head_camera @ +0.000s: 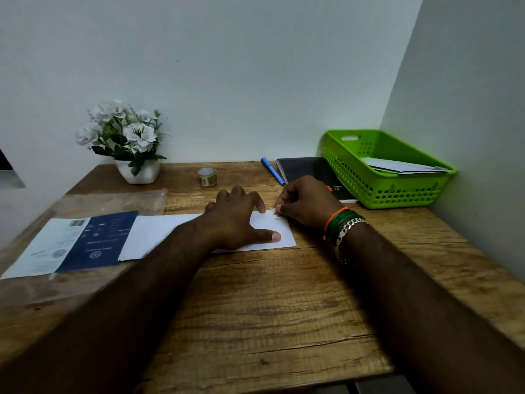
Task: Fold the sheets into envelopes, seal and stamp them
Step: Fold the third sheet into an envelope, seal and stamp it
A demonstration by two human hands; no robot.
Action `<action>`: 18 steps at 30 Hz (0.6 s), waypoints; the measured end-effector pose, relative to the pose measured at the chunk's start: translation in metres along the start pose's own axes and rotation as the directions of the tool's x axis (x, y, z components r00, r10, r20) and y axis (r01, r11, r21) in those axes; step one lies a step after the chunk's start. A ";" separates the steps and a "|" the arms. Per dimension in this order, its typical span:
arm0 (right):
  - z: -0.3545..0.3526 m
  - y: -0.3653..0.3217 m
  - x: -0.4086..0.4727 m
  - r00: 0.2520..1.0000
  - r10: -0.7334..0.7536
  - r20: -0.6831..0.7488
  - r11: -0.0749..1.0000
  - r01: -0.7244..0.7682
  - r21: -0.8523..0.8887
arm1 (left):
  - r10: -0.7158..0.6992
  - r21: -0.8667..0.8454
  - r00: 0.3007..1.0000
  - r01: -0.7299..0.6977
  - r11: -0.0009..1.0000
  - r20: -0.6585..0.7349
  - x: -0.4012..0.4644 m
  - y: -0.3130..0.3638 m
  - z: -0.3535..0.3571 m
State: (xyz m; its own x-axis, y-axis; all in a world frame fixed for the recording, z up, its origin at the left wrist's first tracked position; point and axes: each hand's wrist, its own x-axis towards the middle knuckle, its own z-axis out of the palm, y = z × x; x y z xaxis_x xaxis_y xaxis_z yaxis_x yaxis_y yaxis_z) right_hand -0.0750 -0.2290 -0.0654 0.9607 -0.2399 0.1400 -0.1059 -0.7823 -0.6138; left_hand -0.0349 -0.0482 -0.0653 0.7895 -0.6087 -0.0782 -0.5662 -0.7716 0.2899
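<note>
The folded envelope (272, 231) lies flat on the wooden surface (284, 302), near its middle. The left hand (235, 220) rests on it with fingers spread, pinning it down. The right hand (304, 203) has its grip pinched on something small at the envelope's top right corner, probably a stamp; the item itself is too small to tell. Keep the left hand pressing while the stamp is squared to both corner edges, then rub it flat. Open room lies toward the person; the notebook (309, 169) and green basket (392, 166) crowd the right.
</note>
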 end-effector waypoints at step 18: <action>0.008 -0.002 0.002 0.999 -0.001 -0.044 0.995 -0.003 -0.099 | 0.001 0.015 1.000 -0.001 1.000 -0.001 -0.005 0.003 -0.001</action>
State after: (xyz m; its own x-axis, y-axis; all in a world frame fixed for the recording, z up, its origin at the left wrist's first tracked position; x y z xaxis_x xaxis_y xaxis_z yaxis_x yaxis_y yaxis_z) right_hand -0.0708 -0.2236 -0.0703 0.9486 -0.2639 0.1745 -0.1338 -0.8346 -0.5344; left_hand -0.0401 -0.0475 -0.0634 0.7892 -0.6092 -0.0774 -0.5704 -0.7739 0.2752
